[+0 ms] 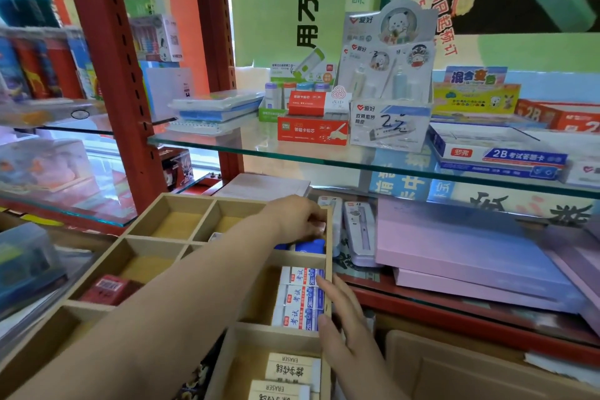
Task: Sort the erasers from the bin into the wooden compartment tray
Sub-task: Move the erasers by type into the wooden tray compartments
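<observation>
The wooden tray's (156, 239) two far-left compartments and the middle-left one lie open from above. The left hand (297, 217) and its forearm cross the tray diagonally (covering the middle cells). A glass shelf (324, 153) runs above, beyond the far rim. Pencil cases (358, 230) crowd the right wall.

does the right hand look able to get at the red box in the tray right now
Probably not directly. The right hand sits at the right edge of the tray, and the left forearm lies across the tray between it and the red box on the left side.
</observation>
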A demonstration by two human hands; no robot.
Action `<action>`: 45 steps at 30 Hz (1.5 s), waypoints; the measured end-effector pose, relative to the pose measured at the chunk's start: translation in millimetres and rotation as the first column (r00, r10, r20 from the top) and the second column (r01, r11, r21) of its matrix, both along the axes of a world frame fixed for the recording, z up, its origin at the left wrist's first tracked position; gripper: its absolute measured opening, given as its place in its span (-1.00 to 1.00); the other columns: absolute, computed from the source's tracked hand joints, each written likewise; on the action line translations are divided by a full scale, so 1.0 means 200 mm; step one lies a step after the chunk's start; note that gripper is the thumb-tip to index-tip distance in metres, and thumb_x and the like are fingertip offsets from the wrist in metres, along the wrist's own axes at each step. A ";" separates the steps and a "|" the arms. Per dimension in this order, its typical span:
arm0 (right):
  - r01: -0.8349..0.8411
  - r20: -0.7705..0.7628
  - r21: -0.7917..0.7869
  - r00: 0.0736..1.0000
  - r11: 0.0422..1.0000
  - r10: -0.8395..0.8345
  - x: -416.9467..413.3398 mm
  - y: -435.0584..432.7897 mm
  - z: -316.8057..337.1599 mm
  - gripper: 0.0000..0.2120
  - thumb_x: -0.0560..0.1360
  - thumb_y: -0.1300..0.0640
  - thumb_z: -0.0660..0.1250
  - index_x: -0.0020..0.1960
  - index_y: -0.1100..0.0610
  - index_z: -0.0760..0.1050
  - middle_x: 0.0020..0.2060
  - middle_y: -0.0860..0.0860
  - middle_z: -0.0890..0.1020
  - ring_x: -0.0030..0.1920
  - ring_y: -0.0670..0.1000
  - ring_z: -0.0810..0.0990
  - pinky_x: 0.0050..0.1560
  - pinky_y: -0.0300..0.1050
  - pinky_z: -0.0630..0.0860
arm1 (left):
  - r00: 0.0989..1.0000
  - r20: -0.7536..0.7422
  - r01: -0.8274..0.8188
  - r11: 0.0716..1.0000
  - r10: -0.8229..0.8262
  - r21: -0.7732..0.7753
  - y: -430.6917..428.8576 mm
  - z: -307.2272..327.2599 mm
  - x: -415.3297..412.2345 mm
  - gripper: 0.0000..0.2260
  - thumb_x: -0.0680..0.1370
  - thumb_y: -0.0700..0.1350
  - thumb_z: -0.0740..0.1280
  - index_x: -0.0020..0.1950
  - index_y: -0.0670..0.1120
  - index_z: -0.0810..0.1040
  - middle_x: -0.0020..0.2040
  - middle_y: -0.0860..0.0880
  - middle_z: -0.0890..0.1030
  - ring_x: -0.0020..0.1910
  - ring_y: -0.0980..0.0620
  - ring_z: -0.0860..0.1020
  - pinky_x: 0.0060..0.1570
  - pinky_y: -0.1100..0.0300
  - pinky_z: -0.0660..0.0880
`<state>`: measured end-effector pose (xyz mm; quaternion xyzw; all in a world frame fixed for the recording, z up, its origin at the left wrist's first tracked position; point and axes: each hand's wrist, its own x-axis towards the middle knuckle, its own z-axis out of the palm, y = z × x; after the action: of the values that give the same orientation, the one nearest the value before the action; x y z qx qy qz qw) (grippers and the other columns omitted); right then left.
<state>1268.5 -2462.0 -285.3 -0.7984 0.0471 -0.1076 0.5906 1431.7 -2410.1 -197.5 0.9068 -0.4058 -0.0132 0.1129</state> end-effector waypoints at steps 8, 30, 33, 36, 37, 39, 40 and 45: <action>0.005 0.032 -0.012 0.999 1.000 -0.004 0.00 0.00 -0.02 -0.57 0.57 0.13 0.10 0.07 -0.44 0.11 0.27 -0.36 0.07 0.35 -0.23 0.16 0.36 -0.16 0.33 | 0.996 0.089 -0.022 0.977 0.003 0.214 -0.05 0.02 0.03 -0.74 0.52 -0.09 0.30 0.19 -0.09 0.53 0.11 -0.06 0.57 0.09 -0.01 0.51 0.05 0.18 0.43; 0.030 0.066 -0.016 0.997 0.999 -0.029 0.00 0.01 -0.02 -0.68 0.58 0.12 0.08 0.08 -0.34 0.21 0.17 -0.39 0.16 0.13 -0.53 0.16 -0.07 -0.70 0.25 | 0.967 -0.003 -0.254 0.963 0.255 -0.092 0.48 -0.01 0.13 -0.91 0.49 -0.08 0.36 -0.03 -0.03 0.57 -0.10 0.07 0.51 -0.05 0.10 0.44 -0.06 0.28 0.33; 0.033 0.052 -0.010 0.998 0.999 -0.033 -0.01 0.01 -0.02 -0.63 0.57 0.17 0.08 0.09 -0.35 0.22 0.23 -0.34 0.20 0.17 -0.47 0.21 -0.04 -0.59 0.35 | 0.965 0.027 -0.259 0.962 0.262 -0.088 0.49 -0.02 0.15 -0.91 0.50 -0.09 0.35 -0.04 -0.06 0.58 -0.08 0.05 0.55 -0.03 0.08 0.47 0.00 0.26 0.35; 0.032 0.046 0.002 0.998 0.999 -0.032 -0.02 0.01 -0.01 -0.64 0.58 0.13 0.07 0.09 -0.37 0.20 0.29 -0.29 0.16 0.19 -0.44 0.21 -0.07 -0.58 0.36 | 0.965 0.032 -0.258 0.965 0.259 -0.044 0.52 -0.03 0.19 -0.85 0.50 -0.05 0.35 0.00 -0.06 0.63 0.01 0.01 0.62 0.02 0.07 0.51 0.06 0.21 0.40; 0.027 0.046 0.014 0.999 1.000 -0.027 -0.02 0.01 -0.01 -0.65 0.58 0.13 0.07 0.09 -0.37 0.20 0.30 -0.28 0.15 0.18 -0.44 0.22 -0.09 -0.61 0.36 | 0.968 0.012 -0.251 0.967 0.252 -0.040 0.53 -0.03 0.20 -0.85 0.50 -0.04 0.34 0.00 -0.06 0.63 0.02 0.00 0.62 0.02 0.06 0.52 0.01 0.22 0.41; 0.025 0.049 0.008 0.998 1.000 -0.025 -0.03 0.02 0.01 -0.65 0.58 0.12 0.08 0.09 -0.37 0.20 0.32 -0.26 0.15 0.18 -0.46 0.22 -0.08 -0.65 0.33 | 0.975 -0.012 -0.223 0.974 0.223 -0.044 0.55 -0.02 0.20 -0.85 0.50 -0.06 0.34 -0.01 -0.07 0.64 0.09 -0.01 0.61 0.07 0.03 0.52 0.00 0.22 0.41; 0.020 0.047 -0.005 0.999 1.000 -0.020 -0.04 0.02 0.02 -0.66 0.58 0.12 0.08 0.10 -0.37 0.20 0.33 -0.25 0.16 0.18 -0.45 0.22 -0.06 -0.64 0.33 | 0.978 -0.018 -0.210 0.976 0.209 -0.064 0.56 -0.01 0.19 -0.85 0.50 -0.08 0.35 0.00 -0.09 0.64 0.12 -0.01 0.60 0.09 0.03 0.51 0.02 0.22 0.41; 0.007 0.051 -0.105 0.999 0.994 -0.002 -0.11 -0.02 0.07 -0.65 0.53 0.11 0.21 0.14 -0.29 0.23 0.18 -0.29 0.34 0.22 -0.25 0.36 0.18 -0.36 0.38 | 0.972 -0.022 -0.228 0.909 0.236 -0.348 0.59 0.10 0.00 -0.88 0.53 -0.14 0.30 0.04 -0.07 0.57 0.01 0.01 0.51 -0.17 0.10 0.50 -0.35 0.45 0.38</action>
<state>1246.8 -2466.0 -271.1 -0.8253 0.0282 -0.1315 0.5484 1432.2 -2291.9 -177.3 0.9143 -0.2924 0.0817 0.2681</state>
